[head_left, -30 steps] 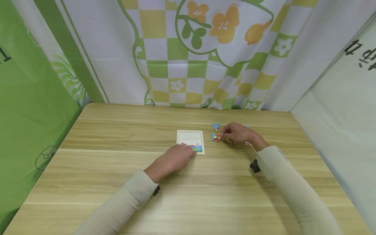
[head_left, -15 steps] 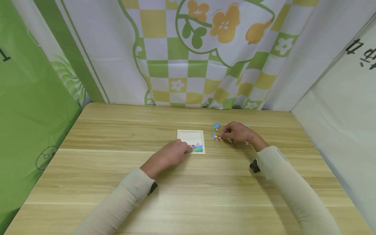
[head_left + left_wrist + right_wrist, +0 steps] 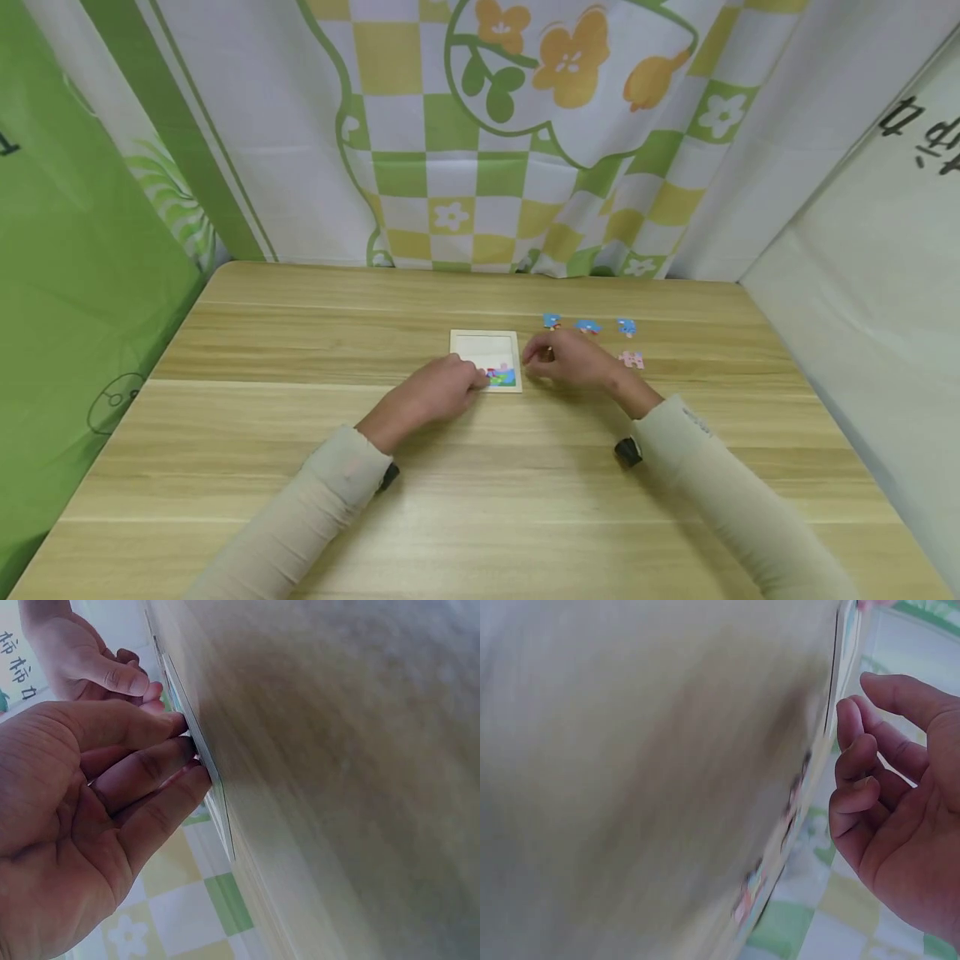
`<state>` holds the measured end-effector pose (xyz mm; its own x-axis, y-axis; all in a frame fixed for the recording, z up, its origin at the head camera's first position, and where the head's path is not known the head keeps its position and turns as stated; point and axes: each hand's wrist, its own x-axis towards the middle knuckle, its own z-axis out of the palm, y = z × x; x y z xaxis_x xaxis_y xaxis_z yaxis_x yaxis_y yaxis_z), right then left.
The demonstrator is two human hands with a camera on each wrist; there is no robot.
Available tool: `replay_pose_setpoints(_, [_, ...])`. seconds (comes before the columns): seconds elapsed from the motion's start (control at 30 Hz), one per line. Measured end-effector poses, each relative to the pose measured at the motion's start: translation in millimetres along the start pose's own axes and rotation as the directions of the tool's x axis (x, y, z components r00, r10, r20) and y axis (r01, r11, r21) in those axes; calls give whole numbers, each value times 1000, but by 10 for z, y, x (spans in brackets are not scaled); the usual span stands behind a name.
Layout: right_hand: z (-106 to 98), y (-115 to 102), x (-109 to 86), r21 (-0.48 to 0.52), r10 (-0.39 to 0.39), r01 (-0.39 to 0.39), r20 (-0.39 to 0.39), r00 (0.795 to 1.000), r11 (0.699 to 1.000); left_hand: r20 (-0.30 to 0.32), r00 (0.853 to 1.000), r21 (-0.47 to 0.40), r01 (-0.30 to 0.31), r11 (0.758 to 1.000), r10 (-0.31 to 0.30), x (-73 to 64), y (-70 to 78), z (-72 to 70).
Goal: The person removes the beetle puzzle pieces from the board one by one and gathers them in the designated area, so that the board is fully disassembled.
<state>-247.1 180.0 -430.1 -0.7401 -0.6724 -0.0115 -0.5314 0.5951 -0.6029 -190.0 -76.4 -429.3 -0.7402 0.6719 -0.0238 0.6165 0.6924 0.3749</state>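
My left hand (image 3: 435,392) reaches over the lower left of a small square puzzle tray (image 3: 519,343). Its fingertips touch the tray's lower part, where colourful jigsaw pieces (image 3: 502,377) lie; the upper part is bare. In the left wrist view, that hand's fingers (image 3: 161,814) reach to the tray's edge. My right hand (image 3: 573,360) is beside the tray's right edge. In the right wrist view, its thumb (image 3: 904,694) stands apart from loosely bent fingers, with nothing visible between them. In the head view this hand hides the table beneath it, where pieces lay earlier.
Loose jigsaw pieces lie right of the tray: a blue one (image 3: 551,320), another blue one (image 3: 588,326), a third blue one (image 3: 626,327) and a pink one (image 3: 632,359). The wooden table (image 3: 480,517) ends at a patterned curtain (image 3: 480,175).
My right hand has moved left from the loose pieces to the tray's right edge, uncovering blue and pink pieces. My left hand shifted slightly left, then stayed on the tray.
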Motion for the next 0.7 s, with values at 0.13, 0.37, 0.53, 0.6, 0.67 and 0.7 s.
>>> replay_pose_setpoints(0.13, [102, -71, 10, 4, 9, -9, -5, 1000, 1000, 5, 1000, -25, -11, 1000, 11, 2, -30, 3])
replay_pose_setpoints(0.37, [185, -148, 28, -91, 20, -21, -16, 1000, 996, 24, 1000, -50, 5, 999, -3, 6, -35, -16])
replay_pose_setpoints(0.53, [203, -169, 28, -144, 7, -9, -15, 1000, 990, 37, 999, -40, 14, 999, -12, 9, -22, -25])
replay_pose_setpoints(0.6, [206, -180, 25, -159, 6, -8, -17, 1000, 987, 35, 999, -38, 12, 999, -10, 9, -18, -26])
replay_pose_setpoints(0.67, [208, -193, 24, -168, 6, -9, -18, 1000, 986, 32, 999, -39, 11, 999, -10, 8, -13, -27])
replay_pose_setpoints(0.7, [208, -201, 25, -170, 6, -9, -18, 1000, 985, 32, 999, -38, 14, 999, -12, 8, -11, -28])
